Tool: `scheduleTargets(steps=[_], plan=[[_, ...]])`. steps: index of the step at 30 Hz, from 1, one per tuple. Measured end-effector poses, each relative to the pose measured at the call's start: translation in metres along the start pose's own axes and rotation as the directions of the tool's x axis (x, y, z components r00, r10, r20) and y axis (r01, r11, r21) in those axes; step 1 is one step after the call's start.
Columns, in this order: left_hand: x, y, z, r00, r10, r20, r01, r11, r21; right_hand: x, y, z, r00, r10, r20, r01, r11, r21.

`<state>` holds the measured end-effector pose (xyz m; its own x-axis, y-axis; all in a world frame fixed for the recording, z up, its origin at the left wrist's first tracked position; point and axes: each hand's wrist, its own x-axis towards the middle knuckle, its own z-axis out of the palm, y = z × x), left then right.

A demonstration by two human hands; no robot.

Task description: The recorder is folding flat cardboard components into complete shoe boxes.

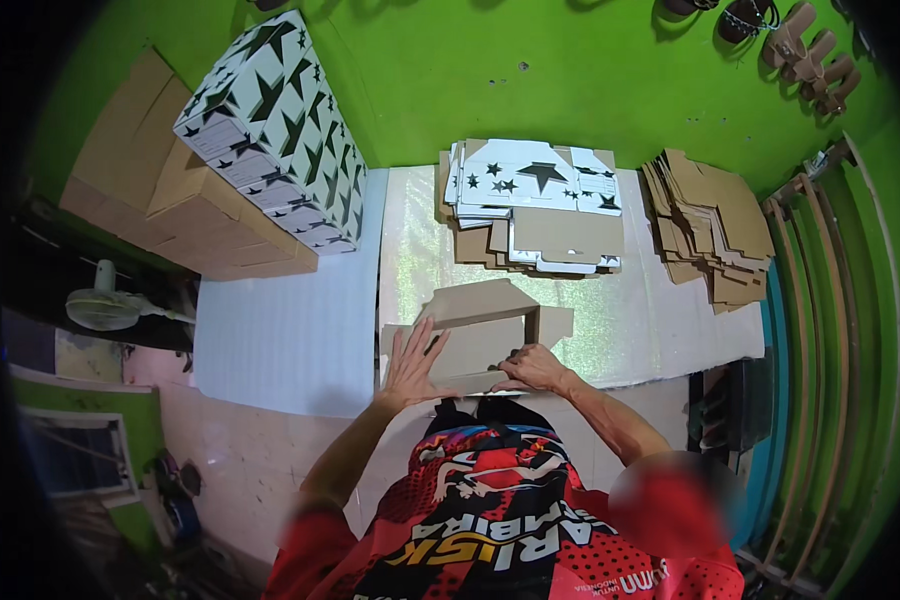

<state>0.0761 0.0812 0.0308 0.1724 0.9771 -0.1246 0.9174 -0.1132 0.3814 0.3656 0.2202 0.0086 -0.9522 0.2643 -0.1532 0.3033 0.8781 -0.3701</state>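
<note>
- At the far left a block of finished white boxes with black stars [275, 130] leans on a stack of plain brown cartons [170, 200]; both sit well apart from the work, so folding can go on without knocking them.
- The left hand [410, 365] lies flat, fingers spread, pressing the left side of the brown cardboard blank [480, 335], grasping nothing. It likely serves best as an anchor: steady pressure keeps the panel from sliding on the shiny mat [630, 320].
- The blank rests on the mat just in front of the person, one flap raised at its far edge.
- The right hand [535, 368] curls over the blank's near edge, fingertips bent onto the fold; whether it pinches the flap cannot be told. Creasing along the scored line, not beside it, should give a square wall.
- Beyond lies a pile of star-printed flat blanks [535, 205], and to the right a fanned heap of brown blanks [710, 225], both near.
</note>
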Motion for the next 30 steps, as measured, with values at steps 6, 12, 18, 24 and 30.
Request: scheduleTargets(steps=[6,12,18,24,30], plan=[[-0.003,0.006,0.013,0.987,-0.108,-0.120,0.105,0.994,-0.031,-0.003,-0.010,-0.024,0.890,0.102,-0.443,-0.097,0.995,0.034],[0.017,0.002,0.032,0.949,-0.199,-0.246,0.185,0.980,-0.079,0.019,-0.012,-0.023,0.676,0.693,-0.249,-0.421,0.642,0.641],[0.038,-0.006,0.035,0.876,-0.359,-0.321,0.311,0.931,-0.192,0.000,-0.028,0.006,0.683,0.638,-0.356,-0.386,0.729,0.566],[0.036,-0.026,0.048,0.842,-0.355,-0.405,0.193,0.901,-0.388,-0.002,-0.019,0.016,0.675,0.596,-0.435,-0.283,0.754,0.593],[0.034,-0.032,0.056,0.754,-0.588,-0.292,0.343,0.732,-0.588,-0.004,-0.022,0.008,0.703,0.609,-0.367,-0.460,0.783,0.417]])
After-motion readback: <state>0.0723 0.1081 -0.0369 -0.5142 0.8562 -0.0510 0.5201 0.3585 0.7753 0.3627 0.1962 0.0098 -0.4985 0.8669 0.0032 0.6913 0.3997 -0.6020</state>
